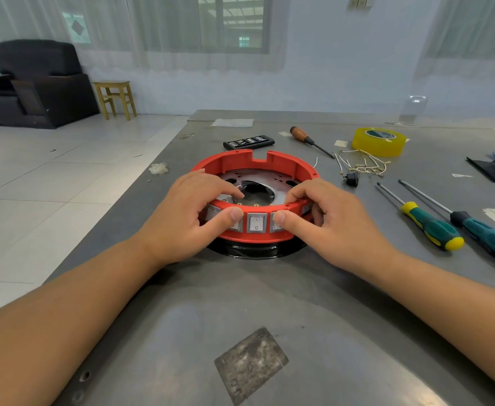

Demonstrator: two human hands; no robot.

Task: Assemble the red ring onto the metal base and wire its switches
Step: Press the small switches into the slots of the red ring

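We see the left hand (181,213) gripping the near left of the red ring (255,183), thumb pressed on its outer face and fingers curled over the rim to the inside. The right hand (328,221) grips the near right the same way, thumb on the outer face, fingers hooked over the rim. Between the two thumbs sits a rocker switch (256,222) set in the ring's front wall; others beside it are partly covered by the thumbs. The ring sits around the metal base (281,178), whose plate with a dark centre opening shows inside it, and a black rim shows beneath the ring's near edge.

The whole stands mid-way across the grey metal counter (269,303). Toward the right edge lie two screwdrivers (433,227), one with a yellow-green handle, one teal. Toward the far right lie a yellow tape roll (379,141), a scatter of short wires (363,165), a small black plug (351,179) and a wooden-handled screwdriver (307,139). A black bit case (249,143) lies behind the ring.

Beyond the counter's left edge we see pale floor tiles (50,183), a dark armchair (38,80), a wooden stool (116,98) and curtained windows (234,22).
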